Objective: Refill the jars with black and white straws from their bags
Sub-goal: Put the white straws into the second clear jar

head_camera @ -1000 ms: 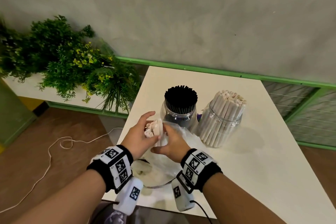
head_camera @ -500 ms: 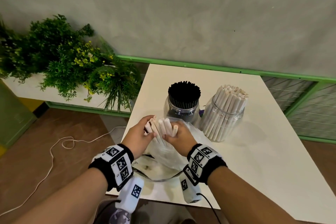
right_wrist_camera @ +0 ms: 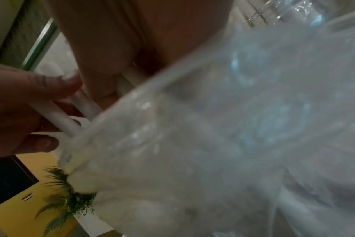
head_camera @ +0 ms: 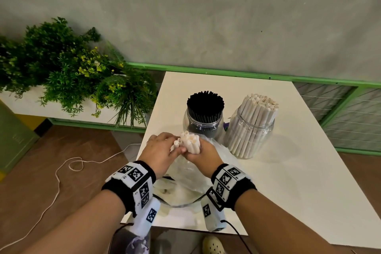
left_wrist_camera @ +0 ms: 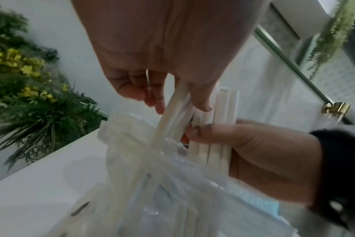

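Note:
On the white table (head_camera: pixel 278 181) stand two clear jars: one packed with black straws (head_camera: pixel 204 109), one with white straws (head_camera: pixel 254 128). In front of them lies a clear plastic bag (head_camera: pixel 185 181) with white straws inside. My right hand (head_camera: pixel 194 153) grips an upright bundle of white straws (head_camera: pixel 190 143) that sticks out of the bag's mouth. My left hand (head_camera: pixel 175 147) pinches a couple of straws at the bundle's left side. In the left wrist view the left hand's fingers (left_wrist_camera: pixel 158 104) hold two straws (left_wrist_camera: pixel 172 118) beside the right hand (left_wrist_camera: pixel 253 152). The bag (right_wrist_camera: pixel 213 128) fills the right wrist view.
A planter of green plants with yellow flowers (head_camera: pixel 78 76) stands left of the table. A green rail (head_camera: pixel 247 77) runs along the wall behind it. A white cord (head_camera: pixel 61 171) lies on the brown floor at the left. Bare tabletop lies right of the jars.
The loose, fanned straws have been gathered into one tight upright bundle in my right hand. Both hands stay together over the bag's mouth.

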